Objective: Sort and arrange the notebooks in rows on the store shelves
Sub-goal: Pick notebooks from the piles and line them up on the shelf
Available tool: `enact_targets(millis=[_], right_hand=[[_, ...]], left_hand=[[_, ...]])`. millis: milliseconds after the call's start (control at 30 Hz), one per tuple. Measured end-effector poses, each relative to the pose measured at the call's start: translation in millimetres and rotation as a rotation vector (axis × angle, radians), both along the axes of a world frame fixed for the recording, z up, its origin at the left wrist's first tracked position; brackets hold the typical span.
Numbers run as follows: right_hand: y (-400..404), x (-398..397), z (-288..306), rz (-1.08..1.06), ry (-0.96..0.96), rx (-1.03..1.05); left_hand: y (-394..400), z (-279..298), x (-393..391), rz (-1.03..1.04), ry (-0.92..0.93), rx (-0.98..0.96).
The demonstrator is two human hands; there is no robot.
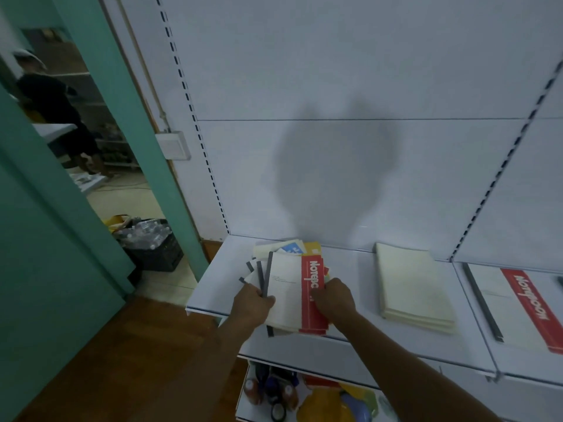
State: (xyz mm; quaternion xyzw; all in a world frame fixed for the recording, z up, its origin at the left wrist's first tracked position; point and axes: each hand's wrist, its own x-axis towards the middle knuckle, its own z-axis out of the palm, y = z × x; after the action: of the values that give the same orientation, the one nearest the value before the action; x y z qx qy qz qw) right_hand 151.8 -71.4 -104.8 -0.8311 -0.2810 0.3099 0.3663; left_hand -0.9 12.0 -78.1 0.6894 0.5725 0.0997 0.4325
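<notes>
Mid-sort, both hands on the messy pile (286,263) at the shelf's (359,300) left end. Left hand (251,306) grip is clamped on the dark-spined edges of several fanned notebooks; right hand (333,296) grip pinches the red band of the top notebook (292,293). Cream stack (411,287) already sits squared to the right, well apart; 1 red-banded notebook (518,306) lies on the next shelf section far right. Step looks like squaring or pulling out the red-banded ones. Next move probably needs: align spines, lift the set clear of the loose ones under it, set it down as a row beside the cream stack.
</notes>
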Motion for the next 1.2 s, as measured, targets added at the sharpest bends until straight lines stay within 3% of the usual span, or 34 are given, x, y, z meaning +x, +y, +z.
enact_targets(millis=[267,467,567,667,800,933,1033,1200], right_hand=[[6,-20,8,-0.054,-0.006,0.109],[17,-44,4,0.003,-0.139,-0.099],[17,-53,2,0.008,-0.105,-0.137],[20,-55,0,-0.051,-0.044,-0.086],[21,-53,11,-0.182,0.081,0.129],[13,-46,33,-0.391,0.182,0.255],[-9,-38,50,-0.455,0.074,0.264],[-101,-21,57,-0.697,-0.050,0.298]], left_hand=[[5,-6,-9,0.007,-0.020,-0.076],[20,-1,-24,-0.005,-0.035,-0.228],[27,0,-30,-0.001,-0.059,-0.299],[33,0,-33,-0.003,-0.086,-0.314],[44,4,-26,-0.048,-0.169,-0.215],[38,23,-15,-0.204,-0.325,-0.170],[19,37,0,-0.396,-0.366,-0.157],[-48,50,37,-0.748,-0.350,-0.419]])
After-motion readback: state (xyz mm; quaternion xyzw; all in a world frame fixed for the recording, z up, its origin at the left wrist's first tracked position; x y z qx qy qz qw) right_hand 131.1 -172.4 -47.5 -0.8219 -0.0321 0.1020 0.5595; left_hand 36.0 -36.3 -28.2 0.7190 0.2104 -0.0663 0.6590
